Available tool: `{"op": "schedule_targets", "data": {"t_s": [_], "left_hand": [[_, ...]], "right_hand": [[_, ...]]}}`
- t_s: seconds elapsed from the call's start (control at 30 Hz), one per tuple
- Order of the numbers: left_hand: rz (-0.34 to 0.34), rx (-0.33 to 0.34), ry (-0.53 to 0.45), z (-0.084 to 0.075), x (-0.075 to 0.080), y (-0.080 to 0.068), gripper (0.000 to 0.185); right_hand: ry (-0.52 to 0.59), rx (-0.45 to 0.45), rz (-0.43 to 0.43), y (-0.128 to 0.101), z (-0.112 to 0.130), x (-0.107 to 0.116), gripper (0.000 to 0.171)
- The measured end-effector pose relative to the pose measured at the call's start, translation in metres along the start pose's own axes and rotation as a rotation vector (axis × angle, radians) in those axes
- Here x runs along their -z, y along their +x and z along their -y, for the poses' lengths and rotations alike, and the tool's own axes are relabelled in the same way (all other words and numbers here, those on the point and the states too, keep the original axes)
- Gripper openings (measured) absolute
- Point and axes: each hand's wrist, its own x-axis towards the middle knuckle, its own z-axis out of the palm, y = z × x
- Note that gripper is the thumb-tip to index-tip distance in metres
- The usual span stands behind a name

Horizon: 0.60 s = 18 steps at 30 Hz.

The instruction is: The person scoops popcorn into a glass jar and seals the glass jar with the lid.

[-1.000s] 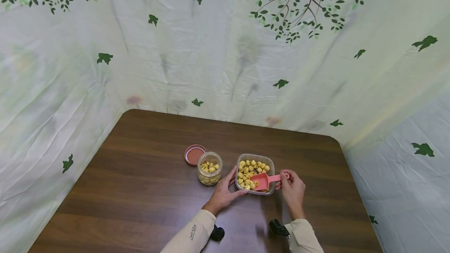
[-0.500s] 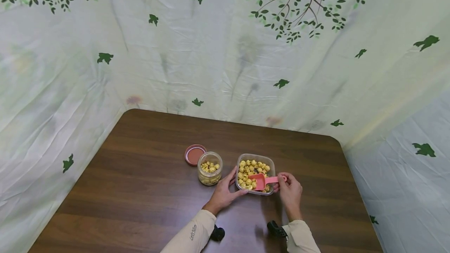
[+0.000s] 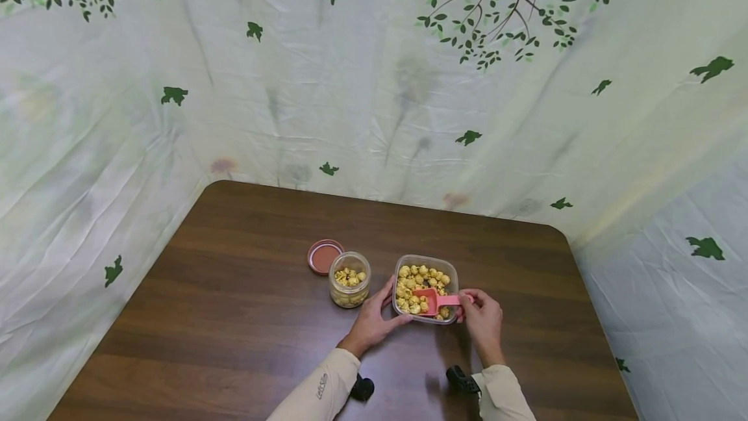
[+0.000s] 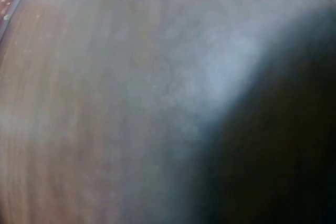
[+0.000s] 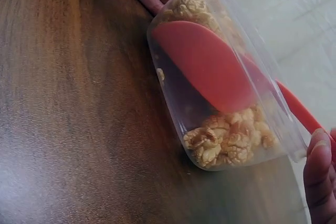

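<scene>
Since a second ago the pink scoop (image 3: pixel 435 301) has slid leftward and lower, its bowl now dug into the popcorn (image 3: pixel 417 281) instead of riding near the container's right rim, and my right hand (image 3: pixel 480 317) has followed it in toward the clear plastic container (image 3: pixel 452 278). That container sits on the brown bench (image 3: pixel 234 304) just right of the small open jar (image 3: pixel 349 288), which is partly filled with popcorn, with the jar's reddish lid (image 3: pixel 323 256) lying behind it. I judge the scoop to be light, stiff plastic, best held where I have it, at the far end of its thin handle, so the bowl can lever under the kernels; the popcorn is airy and brittle and will spill off easily if I tilt. The container looks thin-walled and light enough to skate on the smooth wood, so it wants bracing at its near left corner. My right fingers (image 5: pixel 321 171) pinch the handle's tip, wrist low and forearm angled in from the lower right. My left hand (image 3: pixel 373 320) presses against the container's left side, thumb along the near edge, fingers spread between container and jar, steadying rather than clasping it. My left wrist view is only blur.
</scene>
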Motion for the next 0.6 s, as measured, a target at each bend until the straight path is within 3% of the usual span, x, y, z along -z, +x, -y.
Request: {"op": "schedule_targets", "data": {"t_s": [0.6], "left_hand": [[0.001, 0.023, 0.022, -0.0034, 0.0012, -0.0006, 0.091]], "right_hand": [[0.083, -0.07, 0.143, 0.0068, 0.0053, 0.0044, 0.018]]}}
